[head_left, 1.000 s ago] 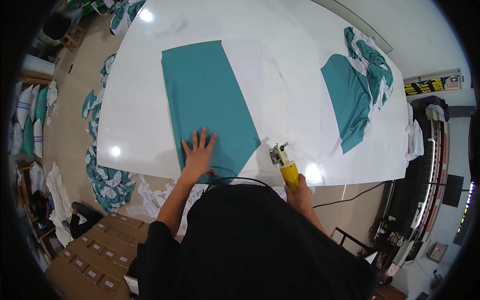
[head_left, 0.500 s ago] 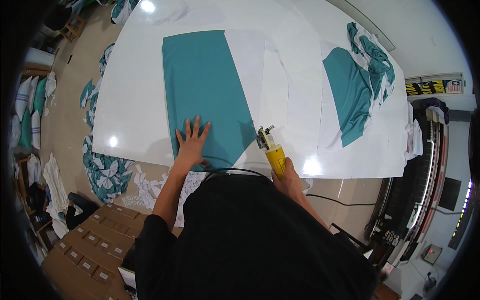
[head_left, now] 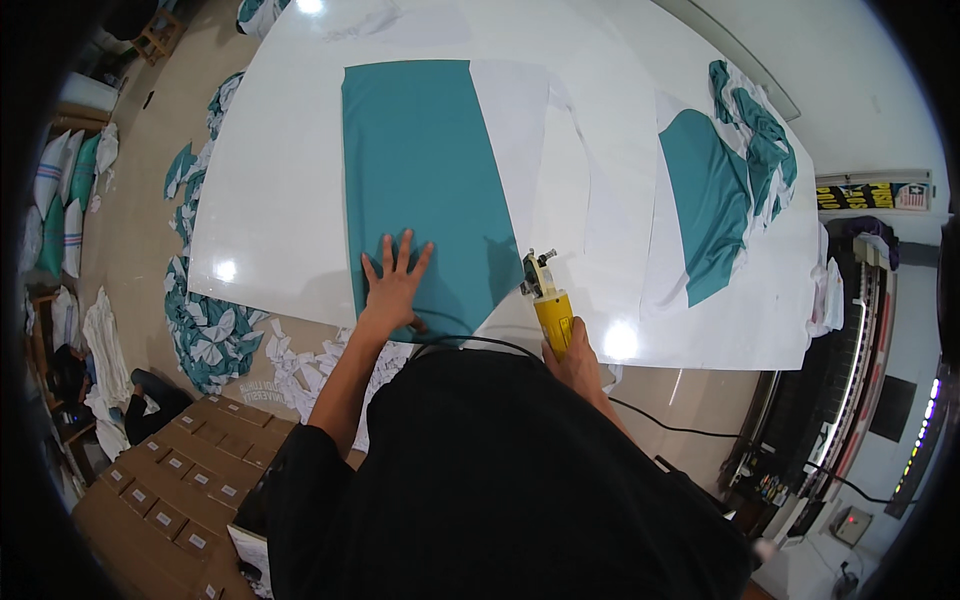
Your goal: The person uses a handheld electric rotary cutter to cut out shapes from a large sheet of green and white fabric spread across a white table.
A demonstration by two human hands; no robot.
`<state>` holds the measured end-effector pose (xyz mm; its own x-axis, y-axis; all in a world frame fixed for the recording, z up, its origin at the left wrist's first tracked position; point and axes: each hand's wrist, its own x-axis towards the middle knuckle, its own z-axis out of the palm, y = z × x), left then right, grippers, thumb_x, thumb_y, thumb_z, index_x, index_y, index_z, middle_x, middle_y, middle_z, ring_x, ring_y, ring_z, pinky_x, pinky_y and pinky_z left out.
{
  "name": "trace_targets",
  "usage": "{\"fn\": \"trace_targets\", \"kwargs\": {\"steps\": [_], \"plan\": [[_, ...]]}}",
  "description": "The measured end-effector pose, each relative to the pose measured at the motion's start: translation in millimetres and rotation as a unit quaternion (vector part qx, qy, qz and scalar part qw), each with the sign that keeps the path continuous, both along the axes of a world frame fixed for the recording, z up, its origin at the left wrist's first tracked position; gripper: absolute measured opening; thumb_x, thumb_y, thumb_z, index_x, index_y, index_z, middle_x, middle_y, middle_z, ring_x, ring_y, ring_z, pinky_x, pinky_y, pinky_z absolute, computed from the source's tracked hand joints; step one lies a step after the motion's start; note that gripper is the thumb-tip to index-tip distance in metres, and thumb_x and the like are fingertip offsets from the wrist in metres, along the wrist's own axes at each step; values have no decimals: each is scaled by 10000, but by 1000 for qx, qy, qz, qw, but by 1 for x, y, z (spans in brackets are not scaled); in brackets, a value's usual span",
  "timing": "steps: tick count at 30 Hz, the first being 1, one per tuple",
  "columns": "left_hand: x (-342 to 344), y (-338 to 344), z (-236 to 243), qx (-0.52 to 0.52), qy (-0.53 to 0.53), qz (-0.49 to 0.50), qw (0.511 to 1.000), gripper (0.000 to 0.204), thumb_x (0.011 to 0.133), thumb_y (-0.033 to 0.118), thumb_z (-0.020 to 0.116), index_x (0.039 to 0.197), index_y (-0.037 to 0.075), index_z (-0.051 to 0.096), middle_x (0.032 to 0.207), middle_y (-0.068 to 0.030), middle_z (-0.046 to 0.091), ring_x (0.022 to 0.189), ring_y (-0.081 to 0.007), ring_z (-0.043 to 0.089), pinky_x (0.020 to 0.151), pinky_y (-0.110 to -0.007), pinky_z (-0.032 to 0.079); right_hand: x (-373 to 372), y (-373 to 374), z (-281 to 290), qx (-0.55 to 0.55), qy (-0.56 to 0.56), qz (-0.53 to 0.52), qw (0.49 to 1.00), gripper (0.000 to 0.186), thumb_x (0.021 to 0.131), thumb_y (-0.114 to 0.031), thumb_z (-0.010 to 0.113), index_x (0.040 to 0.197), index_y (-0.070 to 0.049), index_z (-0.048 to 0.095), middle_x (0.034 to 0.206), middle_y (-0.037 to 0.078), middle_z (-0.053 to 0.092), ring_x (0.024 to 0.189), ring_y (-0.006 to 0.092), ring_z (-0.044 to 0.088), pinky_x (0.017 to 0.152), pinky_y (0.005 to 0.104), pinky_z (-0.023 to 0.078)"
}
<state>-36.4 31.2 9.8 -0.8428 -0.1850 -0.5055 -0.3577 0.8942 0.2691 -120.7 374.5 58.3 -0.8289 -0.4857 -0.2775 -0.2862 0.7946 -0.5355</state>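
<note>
My left hand (head_left: 393,292) lies flat with spread fingers on the lower part of a large teal fabric panel (head_left: 425,170). In my right hand (head_left: 574,362) is a yellow handheld electric fabric cutter (head_left: 554,318), gripped round its body. The cutter's metal head (head_left: 537,268) stands at the panel's lower right edge, beside a dark shadow on the cloth. White material (head_left: 512,120) shows along the panel's right side. A black cable (head_left: 480,340) curves between my body and the table edge.
The panel lies on a big white table (head_left: 270,200). At its right are another teal piece (head_left: 705,200) and a crumpled teal-and-white heap (head_left: 765,150). Fabric scraps (head_left: 210,330) cover floor at the left, near stacked cardboard boxes (head_left: 190,480). Another cable (head_left: 680,428) runs off right.
The whole view has turned slightly, so the table and cloth appear shifted a little to the right. My hands and the cutter keep nearly the same places on the cloth.
</note>
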Motion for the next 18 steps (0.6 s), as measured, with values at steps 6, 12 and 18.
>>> {"fn": "trace_targets", "kwargs": {"steps": [6, 12, 18], "plan": [[0, -1, 2, -5, -3, -5, 1000, 1583, 402, 411, 1022, 1667, 270, 81, 1726, -164, -49, 1564, -493, -19, 1133, -826, 115, -17, -26, 2, 13, -8, -14, 1000, 621, 933, -199, 681, 1349, 95, 325, 1167, 367, 560, 965, 562, 621, 776, 579, 547], [0, -1, 2, -3, 1, -4, 1000, 1587, 395, 421, 1021, 1668, 266, 86, 1727, -167, -45, 1564, -494, -10, 1132, -826, 110, -47, -51, -3, 6, -1, -4, 1000, 609, 931, -232, 658, 1338, 83, 331, 1171, 376, 562, 957, 575, 622, 791, 595, 542], [3, -2, -5, -1, 9, -5, 1000, 1606, 381, 434, 1019, 1668, 270, 71, 1726, -171, -43, 1561, -504, -16, 1123, -835, 100, -76, -83, -1, -13, 16, 11, 1000, 595, 909, -220, 686, 1296, 83, 351, 1094, 426, 598, 974, 590, 618, 819, 595, 526]]}}
